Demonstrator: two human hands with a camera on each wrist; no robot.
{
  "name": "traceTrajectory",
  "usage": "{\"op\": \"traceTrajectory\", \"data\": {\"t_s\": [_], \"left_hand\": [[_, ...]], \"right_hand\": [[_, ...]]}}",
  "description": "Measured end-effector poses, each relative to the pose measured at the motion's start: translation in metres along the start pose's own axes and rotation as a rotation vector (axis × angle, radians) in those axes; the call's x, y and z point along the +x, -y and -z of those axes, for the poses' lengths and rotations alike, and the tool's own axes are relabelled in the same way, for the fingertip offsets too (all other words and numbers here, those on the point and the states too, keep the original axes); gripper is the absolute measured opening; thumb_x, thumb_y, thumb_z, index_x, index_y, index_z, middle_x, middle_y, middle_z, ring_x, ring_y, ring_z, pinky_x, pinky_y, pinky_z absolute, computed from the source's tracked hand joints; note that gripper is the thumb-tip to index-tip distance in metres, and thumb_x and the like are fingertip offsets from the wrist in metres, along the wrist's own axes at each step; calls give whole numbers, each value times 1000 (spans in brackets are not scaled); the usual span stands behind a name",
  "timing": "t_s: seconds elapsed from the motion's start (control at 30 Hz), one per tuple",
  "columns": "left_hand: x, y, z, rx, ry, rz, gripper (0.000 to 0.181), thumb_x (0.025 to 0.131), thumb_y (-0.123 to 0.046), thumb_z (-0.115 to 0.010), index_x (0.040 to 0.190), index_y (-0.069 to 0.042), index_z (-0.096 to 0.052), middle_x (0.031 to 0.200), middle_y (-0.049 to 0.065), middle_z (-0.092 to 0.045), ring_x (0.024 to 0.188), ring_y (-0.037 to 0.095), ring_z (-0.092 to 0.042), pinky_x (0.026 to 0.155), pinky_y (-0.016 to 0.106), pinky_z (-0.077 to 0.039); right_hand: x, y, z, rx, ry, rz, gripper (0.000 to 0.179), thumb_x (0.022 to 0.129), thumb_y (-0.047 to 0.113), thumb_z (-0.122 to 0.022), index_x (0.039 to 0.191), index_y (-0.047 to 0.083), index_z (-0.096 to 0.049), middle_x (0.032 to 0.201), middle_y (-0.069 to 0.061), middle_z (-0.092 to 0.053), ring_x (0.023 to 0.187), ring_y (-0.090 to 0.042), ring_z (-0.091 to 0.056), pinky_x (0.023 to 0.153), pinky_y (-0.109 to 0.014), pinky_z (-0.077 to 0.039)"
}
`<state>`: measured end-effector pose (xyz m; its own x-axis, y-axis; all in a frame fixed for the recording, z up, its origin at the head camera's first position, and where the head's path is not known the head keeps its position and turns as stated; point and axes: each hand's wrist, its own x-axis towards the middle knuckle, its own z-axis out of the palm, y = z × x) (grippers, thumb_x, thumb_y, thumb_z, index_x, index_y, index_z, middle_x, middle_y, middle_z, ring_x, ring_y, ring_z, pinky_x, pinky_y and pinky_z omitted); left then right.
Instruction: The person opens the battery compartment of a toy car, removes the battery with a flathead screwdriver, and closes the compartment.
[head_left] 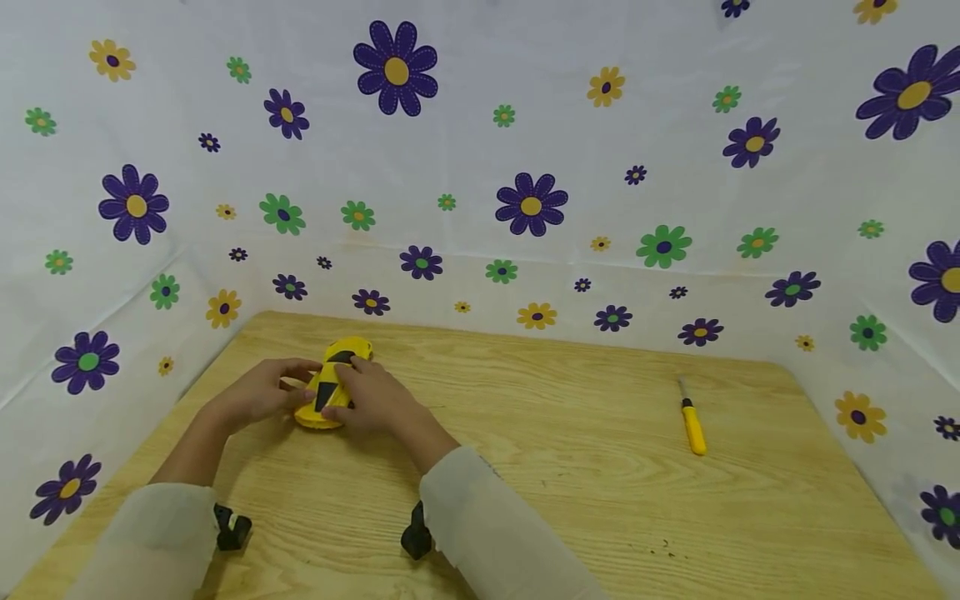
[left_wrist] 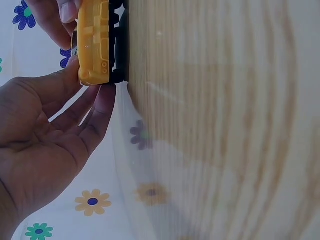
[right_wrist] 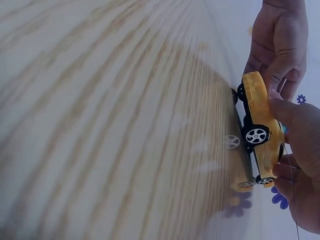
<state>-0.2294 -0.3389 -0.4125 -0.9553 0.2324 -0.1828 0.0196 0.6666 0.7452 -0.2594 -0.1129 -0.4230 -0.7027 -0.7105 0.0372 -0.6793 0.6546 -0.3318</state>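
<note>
A yellow toy car with black windows is on or just above the left part of the wooden table; I cannot tell whether all its wheels touch. My left hand pinches the near end of the car, thumb on the upper side and fingers at the end, as the left wrist view shows. Across the car from the right, my right hand holds it with thumb and fingers. Silver-spoked black wheels show in the right wrist view. The underside is hidden.
A screwdriver with a yellow handle lies at the right of the wooden table. Small dark crumbs are scattered near the front. A white flowered cloth walls in the back and sides.
</note>
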Motion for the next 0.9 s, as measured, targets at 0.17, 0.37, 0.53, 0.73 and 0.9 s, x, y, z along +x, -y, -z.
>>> {"op": "traceTrajectory", "data": {"t_s": [0.17,0.37,0.53,0.73,0.9], "left_hand": [[3,-4,-3,-25,13,15,56,103,-20,-63,152,-2,-44,147,31,-46,128,49,-53,98,50,-56],[9,-9,-7,-48,27,35,57,100,-19,-67,151,-3,-46,146,29,-47,126,46,-54,96,46,-58],[15,-14,-12,-44,35,29,58,98,-16,-69,150,-2,-47,144,29,-48,122,43,-58,93,43,-59],[21,-23,-19,-36,42,14,58,98,-17,-70,149,-1,-47,141,28,-50,118,40,-61,92,43,-60],[27,-31,-28,-47,50,2,58,98,-17,-71,148,-1,-48,140,27,-51,117,39,-61,92,42,-60]], "right_hand": [[-4,-4,1,-17,5,0,70,100,56,-59,156,18,-42,160,-6,-41,143,-23,-44,119,-36,-38],[-11,-8,5,-28,14,-9,71,99,56,-60,156,17,-42,158,-6,-43,142,-23,-45,119,-35,-38],[-17,-14,8,-37,11,-16,72,99,57,-59,156,17,-42,158,-5,-43,142,-21,-45,119,-35,-38],[-24,-24,13,-53,11,-16,72,99,57,-60,155,17,-43,157,-6,-45,141,-22,-46,118,-35,-39],[-32,-32,17,-56,16,-32,72,98,57,-62,155,15,-44,156,-6,-46,140,-22,-47,118,-35,-39]]}}
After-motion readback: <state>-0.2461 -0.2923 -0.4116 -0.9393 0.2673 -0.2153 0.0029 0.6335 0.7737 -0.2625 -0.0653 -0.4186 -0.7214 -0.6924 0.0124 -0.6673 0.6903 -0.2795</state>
